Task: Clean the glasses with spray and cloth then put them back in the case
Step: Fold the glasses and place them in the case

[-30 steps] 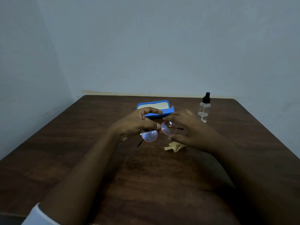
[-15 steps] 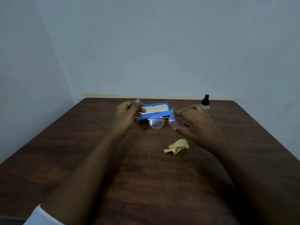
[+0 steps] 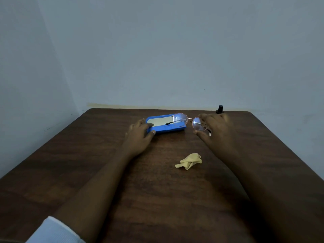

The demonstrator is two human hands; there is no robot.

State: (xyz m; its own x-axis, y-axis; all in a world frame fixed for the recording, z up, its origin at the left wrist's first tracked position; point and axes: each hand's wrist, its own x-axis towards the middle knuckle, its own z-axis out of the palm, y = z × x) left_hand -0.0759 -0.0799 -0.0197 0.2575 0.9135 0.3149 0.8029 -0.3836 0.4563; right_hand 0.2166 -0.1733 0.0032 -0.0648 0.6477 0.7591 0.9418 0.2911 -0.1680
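1. Closest in, a white sleeve (image 3: 52, 230) on the left forearm, with both arms stretched out over the dark wooden tabletop (image 3: 87, 172).
2. Next, the yellow cloth (image 3: 190, 161), crumpled and lying loose on the tabletop between the arms, touched by neither hand.
3. Further out, the left hand (image 3: 140, 135) down at the left end of the open blue case (image 3: 157, 128), grip curled round that corner, thumb along the front edge, steadying it.
4. Across from it, the right hand (image 3: 215, 130), grip pinched on the right side of the glasses (image 3: 187, 121). Held in the air over the case's right end, left lens above the pale lining, one temple tip pointing down toward it. Not yet inside.
5. Farthest back, only the black cap of the spray bottle (image 3: 220, 109), peeking over the right knuckles.
6. Trouble ahead, by the look of it:
   - Risk of twisting or slipping, with only one side held.
   - Risk of that stray temple snagging the rim instead of lying flat.
   - Risk of fingertips smearing a wiped lens.
   - Risk of toppling the bottle, so close behind the right hand.
7. Against half a second ago:
   - Glasses carried from in front of the case to above it.
   - Left hand dropped from hovering beside the case onto its end.
   - Cloth in the same spot.
   - Bottle body now hidden.
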